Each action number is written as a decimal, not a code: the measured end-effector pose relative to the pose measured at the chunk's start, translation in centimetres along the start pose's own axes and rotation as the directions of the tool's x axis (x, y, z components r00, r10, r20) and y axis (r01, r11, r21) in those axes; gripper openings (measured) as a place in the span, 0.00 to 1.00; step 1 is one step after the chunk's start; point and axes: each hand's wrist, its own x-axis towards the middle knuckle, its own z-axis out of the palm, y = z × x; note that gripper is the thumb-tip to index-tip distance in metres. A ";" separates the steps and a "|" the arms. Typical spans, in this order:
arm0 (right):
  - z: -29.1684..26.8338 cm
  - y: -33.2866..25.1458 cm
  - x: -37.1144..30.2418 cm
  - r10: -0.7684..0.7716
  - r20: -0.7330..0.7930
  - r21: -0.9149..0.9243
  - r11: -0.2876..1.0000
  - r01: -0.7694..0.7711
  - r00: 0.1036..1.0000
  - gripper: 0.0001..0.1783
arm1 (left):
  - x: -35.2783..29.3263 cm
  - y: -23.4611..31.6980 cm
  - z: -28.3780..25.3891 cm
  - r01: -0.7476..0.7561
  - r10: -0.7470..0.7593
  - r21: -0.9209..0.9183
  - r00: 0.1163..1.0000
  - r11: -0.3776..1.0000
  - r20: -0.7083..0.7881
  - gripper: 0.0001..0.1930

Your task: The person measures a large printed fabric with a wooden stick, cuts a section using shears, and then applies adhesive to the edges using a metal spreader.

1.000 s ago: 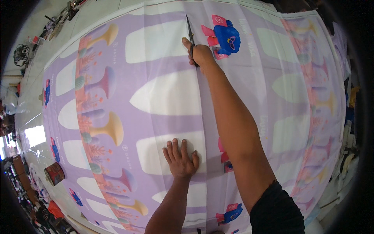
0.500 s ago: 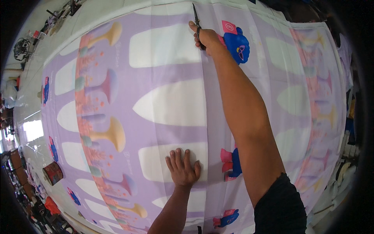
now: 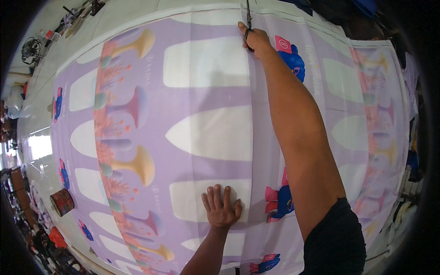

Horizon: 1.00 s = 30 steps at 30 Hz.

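A large lilac printed cloth (image 3: 208, 96) with white arch shapes, coral-coloured bands and blue cartoon figures lies spread out in front of me. At its far edge, my right hand (image 3: 257, 40) is closed around the handles of dark scissors (image 3: 249, 20). Their blades point away from me, over the cloth's white border. From near the scissors a straight line runs down the cloth toward me; I cannot tell whether it is a cut edge or a fold. Nearer to me, my left hand (image 3: 222, 208) presses flat on a white shape, its fingers spread, holding nothing.
A round reddish-brown tin (image 3: 62, 202) stands by the cloth's left side on the pale shiny floor (image 3: 34, 130). Farther up on the left sits a black wire-like fan (image 3: 31, 50). Assorted clutter lines the left and right rims, with dark bundles beyond the far edge.
The view has shifted, so the cloth and both hands appear a little farther right and mostly lower. The scissors' tips now reach the top of the picture. Left hand stays flat on the same white shape.
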 end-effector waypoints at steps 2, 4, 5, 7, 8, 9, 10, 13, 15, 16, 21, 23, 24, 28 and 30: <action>0.6 -0.1 -1.0 -0.038 -0.035 0.006 0.999 0.038 0.999 0.40 | 0.1 -0.1 -0.2 -0.001 0.001 0.005 1.000 1.000 -0.009 0.30; 1.4 -0.8 -2.1 -0.079 -0.031 -0.001 0.997 0.079 0.996 0.38 | 0.0 -0.5 -0.4 -0.007 0.007 0.019 0.999 1.000 -0.043 0.30; 1.1 -0.4 -2.2 -0.095 -0.038 -0.012 0.995 0.095 0.995 0.37 | 0.1 -0.3 -0.4 -0.016 0.016 0.013 0.999 1.000 -0.037 0.30; -0.4 -0.1 -1.8 -0.097 -0.038 0.130 0.986 0.101 0.995 0.40 | 0.4 0.4 -0.3 -0.038 0.038 -0.004 0.999 0.999 -0.025 0.29; -1.3 0.6 -1.7 -0.094 -0.039 0.199 0.975 0.100 0.995 0.42 | 0.4 0.6 -0.2 -0.035 0.035 -0.016 0.999 0.999 0.002 0.29; -1.3 0.4 -2.9 -0.099 -0.028 0.182 0.978 0.102 0.995 0.41 | 0.4 0.4 -0.3 -0.018 0.018 -0.008 1.000 1.000 0.023 0.30; -2.0 0.7 -4.5 -0.103 -0.022 0.163 0.981 0.105 0.994 0.40 | 0.4 0.2 -0.4 -0.004 0.004 -0.004 0.999 1.000 0.045 0.30; -5.4 3.6 -14.2 -0.127 -0.048 0.413 0.901 0.136 0.991 0.33 | 0.3 0.0 -0.3 0.006 -0.006 -0.007 0.999 1.000 0.033 0.30; -9.6 9.8 -22.8 -0.252 -0.198 0.371 0.875 0.310 0.947 0.18 | 0.0 -0.1 -0.3 0.007 -0.007 -0.017 1.000 1.000 0.022 0.30; -11.2 12.7 -28.0 -0.202 -0.249 0.385 0.877 0.288 0.947 0.17 | 0.1 -0.3 -0.2 0.011 -0.011 -0.012 1.000 1.000 0.014 0.30; -20.5 25.1 -59.9 0.127 -0.520 -0.242 0.927 -0.288 0.844 0.25 | 0.1 0.0 -0.3 0.005 -0.005 0.005 1.000 1.000 0.010 0.30; -20.3 28.5 -70.7 0.086 -0.589 -0.399 0.833 -0.382 0.803 0.32 | 0.0 0.0 -0.1 -0.016 0.016 0.010 0.999 1.000 -0.028 0.30; -19.4 29.8 -74.1 0.099 -0.602 -0.401 0.820 -0.408 0.792 0.34 | -0.2 0.0 -0.3 -0.011 0.011 0.010 1.000 1.000 -0.024 0.30; -15.2 34.2 -79.4 0.153 -0.694 -0.295 0.831 -0.471 0.704 0.32 | 0.5 0.8 -0.6 -0.032 0.033 0.020 0.999 0.999 -0.036 0.29; -13.9 35.8 -78.9 0.013 -0.713 -0.440 0.771 -0.461 0.701 0.31 | 0.3 0.8 -0.4 -0.039 0.042 0.050 0.998 0.998 -0.056 0.29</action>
